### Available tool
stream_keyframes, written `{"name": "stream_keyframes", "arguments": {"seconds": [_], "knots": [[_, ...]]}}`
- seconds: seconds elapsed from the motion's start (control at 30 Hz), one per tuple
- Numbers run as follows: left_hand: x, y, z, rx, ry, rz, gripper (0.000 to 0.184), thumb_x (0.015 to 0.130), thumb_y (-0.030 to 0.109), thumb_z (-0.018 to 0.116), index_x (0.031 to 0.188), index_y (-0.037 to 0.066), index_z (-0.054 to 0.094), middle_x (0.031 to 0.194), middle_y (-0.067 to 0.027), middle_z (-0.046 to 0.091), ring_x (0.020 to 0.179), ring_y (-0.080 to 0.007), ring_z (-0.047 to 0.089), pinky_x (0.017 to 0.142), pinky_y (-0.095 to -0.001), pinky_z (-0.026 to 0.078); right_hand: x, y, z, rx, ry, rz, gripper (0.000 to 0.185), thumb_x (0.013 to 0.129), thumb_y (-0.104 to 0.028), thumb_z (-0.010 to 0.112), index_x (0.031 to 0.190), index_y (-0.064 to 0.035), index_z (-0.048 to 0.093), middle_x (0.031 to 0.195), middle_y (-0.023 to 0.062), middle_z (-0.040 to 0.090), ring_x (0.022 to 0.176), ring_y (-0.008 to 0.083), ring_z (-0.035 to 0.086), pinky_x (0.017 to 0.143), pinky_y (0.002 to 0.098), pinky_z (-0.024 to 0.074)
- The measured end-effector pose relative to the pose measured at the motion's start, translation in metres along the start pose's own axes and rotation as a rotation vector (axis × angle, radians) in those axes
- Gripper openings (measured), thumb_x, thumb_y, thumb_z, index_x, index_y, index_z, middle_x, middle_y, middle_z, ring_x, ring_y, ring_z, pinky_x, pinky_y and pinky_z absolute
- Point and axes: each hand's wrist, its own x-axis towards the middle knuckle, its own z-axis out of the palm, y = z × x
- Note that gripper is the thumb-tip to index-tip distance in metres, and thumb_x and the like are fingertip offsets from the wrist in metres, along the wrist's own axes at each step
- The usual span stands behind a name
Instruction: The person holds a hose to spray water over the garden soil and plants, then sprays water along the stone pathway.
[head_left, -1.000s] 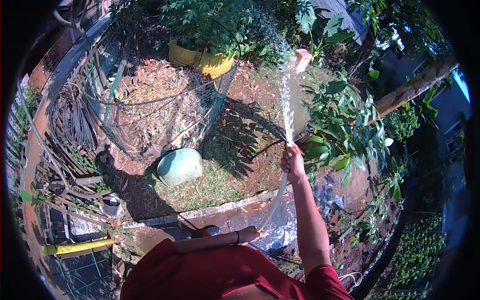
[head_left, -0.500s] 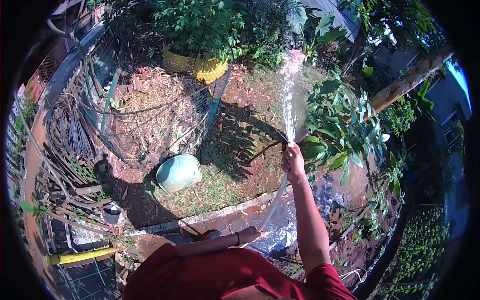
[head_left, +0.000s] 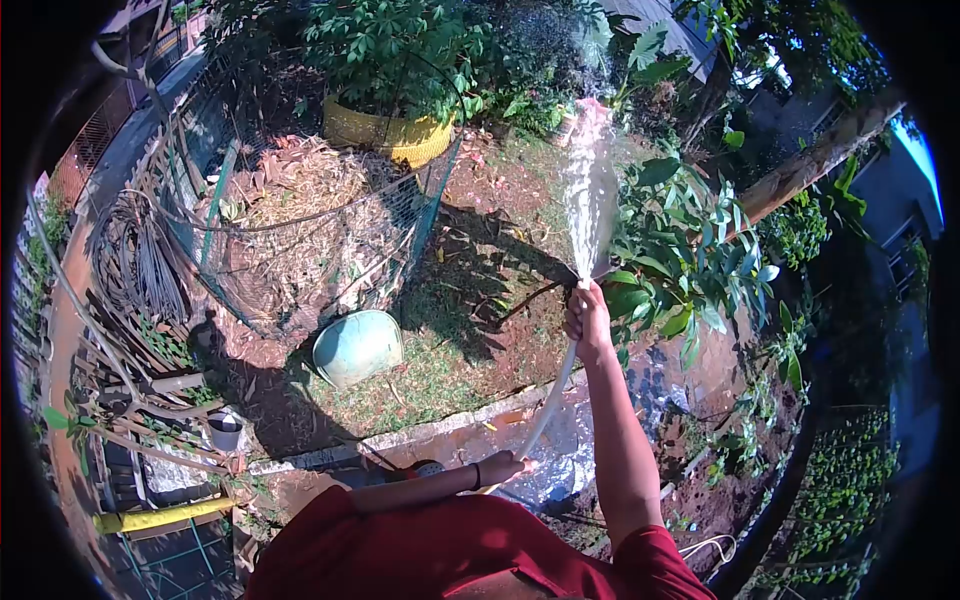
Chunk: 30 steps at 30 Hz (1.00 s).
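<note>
A pale garden hose [head_left: 548,412] runs up between my two hands. My right hand [head_left: 588,318] is stretched out ahead, its fingers wrapped round the hose close to its mouth. Water [head_left: 590,205] sprays from that end, away from me and fanning out over the garden. Lower down and nearer my body, my left hand [head_left: 502,468] is closed on the same hose, with a dark band at the wrist. Leafy green shrubs [head_left: 690,240] stand just right of the spray.
A wire mesh pen [head_left: 300,222] full of dry leaves stands at left, with a yellow planter [head_left: 385,132] behind. A pale green basin [head_left: 358,347] lies by the pen. A low kerb [head_left: 440,428] crosses before me. A trunk [head_left: 820,165] slants at right.
Both hands keep their hold on the hose and have hardly moved. The water stream has shifted in shape and looks slightly wider.
</note>
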Motion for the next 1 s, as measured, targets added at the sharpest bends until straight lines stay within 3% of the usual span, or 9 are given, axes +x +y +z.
{"name": "stream_keyframes", "arguments": {"seconds": [0.2,0.27,0.43,1.0], "knots": [[0.005,-0.015,0.008,-0.052,-0.003,-0.012,0.04,0.087,0.045,0.06,0.096,0.007,0.067,0.061,0.0047,0.044,0.054,-0.008,0.041,0.052,-0.0272,0.034,0.005,0.011,-0.013,-0.012,-0.032,0.127,0.005,0.094,-0.018,0.044,0.099,-0.0192,0.044,0.06,-0.0044,0.036,0.039,0.0057,0.028,0.032,0.021,0.0216],[0.007,-0.02,0.008,-0.071,-0.021,-0.023,0.04,0.087,0.045,0.06,0.096,0.008,0.067,0.06,0.0049,0.044,0.053,-0.0079,0.041,0.051,-0.0272,0.034,0.012,0.021,-0.024,-0.026,-0.044,0.182,0.013,0.093,-0.02,0.047,0.106,-0.0192,0.044,0.061,-0.003,0.037,0.039,0.0075,0.03,0.033,0.023,0.021],[0.001,-0.015,0.01,0.003,-0.031,-0.027,0.04,0.088,0.047,0.06,0.088,0.008,0.066,0.057,0.0051,0.045,0.051,-0.0071,0.041,0.048,-0.0269,0.033,0.008,0.024,-0.022,-0.011,-0.047,0.254,0.008,0.092,-0.018,0.048,0.098,-0.0195,0.042,0.061,-0.003,0.037,0.039,0.0076,0.031,0.033,0.0232,0.0214],[0.017,-0.027,0.015,-0.136,-0.064,-0.067,0.036,0.089,0.042,0.062,0.088,0.006,0.065,0.056,0.0054,0.042,0.048,-0.0062,0.037,0.046,-0.0255,0.03,-0.002,0.012,0.025,-0.115,-0.219,0.263,0.01,0.095,-0.021,0.045,0.105,-0.02,0.043,0.063,-0.0038,0.036,0.04,0.0061,0.029,0.034,0.0211,0.0228]]}}
